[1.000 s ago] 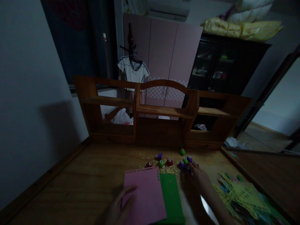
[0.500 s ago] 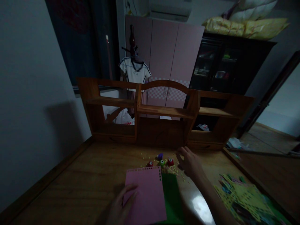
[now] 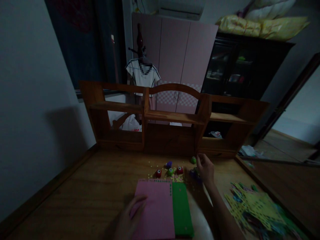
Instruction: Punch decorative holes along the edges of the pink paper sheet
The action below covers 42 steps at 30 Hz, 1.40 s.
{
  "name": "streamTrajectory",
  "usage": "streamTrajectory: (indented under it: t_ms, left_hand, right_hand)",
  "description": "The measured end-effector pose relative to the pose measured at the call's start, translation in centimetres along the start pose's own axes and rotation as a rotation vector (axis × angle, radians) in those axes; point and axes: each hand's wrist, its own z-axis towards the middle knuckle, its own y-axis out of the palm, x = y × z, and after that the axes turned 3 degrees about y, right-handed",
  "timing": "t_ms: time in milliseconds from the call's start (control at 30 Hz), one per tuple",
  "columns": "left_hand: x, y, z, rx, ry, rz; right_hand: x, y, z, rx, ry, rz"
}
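A pink sheet of paper (image 3: 156, 213) lies over a green sheet (image 3: 182, 210). Small cut-out holes run along its top and upper right edge. My left hand (image 3: 130, 213) is closed on the pink sheet's left edge, with fingers on top. Beyond the papers sit small eyed craft punches: a red one (image 3: 158, 173), a green one (image 3: 170, 172), another red one (image 3: 179, 170) and a purple one (image 3: 169, 164). My right hand (image 3: 206, 168), fingers curled together, is beside a farther green punch (image 3: 193, 160). Dark purple punches (image 3: 193, 173) lie by its wrist side; its fingertips' contents are hidden.
Paper bits (image 3: 178, 179) are scattered around the punches. A pile of punched yellow sheets (image 3: 262, 206) lies at the right on the wooden table (image 3: 82, 193). A wooden shelf unit (image 3: 172, 116) stands along the far edge, and a white wall (image 3: 30, 116) borders the left.
My right hand has moved slightly right and away from me, uncovering a green punch and dark purple ones. My left hand stays on the pink sheet.
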Motion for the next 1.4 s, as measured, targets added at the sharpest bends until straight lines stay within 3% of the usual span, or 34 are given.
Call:
streamTrajectory:
  t_ms: [233, 500, 667, 767, 833, 900, 1000, 1133, 1200, 1400]
  left_hand:
    - [0.1, 0.5, -0.2, -0.001, 0.048, 0.128]
    - [0.8, 0.3, -0.4, -0.013, 0.047, 0.171]
    - [0.3, 0.4, -0.2, -0.014, 0.068, 0.129]
    - [0.1, 0.4, -0.1, -0.015, 0.063, 0.134]
    - [0.0, 0.3, -0.1, -0.025, 0.053, 0.139]
    - [0.0, 0.4, -0.1, -0.029, 0.051, 0.141]
    - [0.0, 0.4, 0.0, -0.036, 0.055, 0.151]
    - [0.3, 0.3, 0.0, -0.050, 0.066, 0.140]
    - [0.5, 0.3, 0.0, -0.050, 0.054, 0.135]
    - [0.6, 0.2, -0.1, -0.050, 0.033, 0.129]
  right_hand:
    - [4.4, -1.1, 1.5, 0.177, 0.449, 0.554]
    - [7.7, -2.3, 2.3, 0.258, 0.575, 0.808]
    - [6.5, -3.8, 2.6, 0.265, 0.623, 0.819]
    - [4.2, -6.0, 2.9, 0.074, 0.545, 0.816]
    - [2.8, -7.7, 3.2, -0.085, 0.409, 0.615]
    - [2.1, -8.9, 3.5, -0.138, 0.307, 0.327]
    - [2.5, -9.6, 3.5, -0.243, 0.242, 0.086]
    - [4.2, -8.7, 2.7, -0.461, 0.171, 0.045]
    - [4.8, -7.9, 2.2, -0.493, 0.123, 0.038]
    - [5.7, -5.7, 2.1, -0.386, 0.074, -0.107]
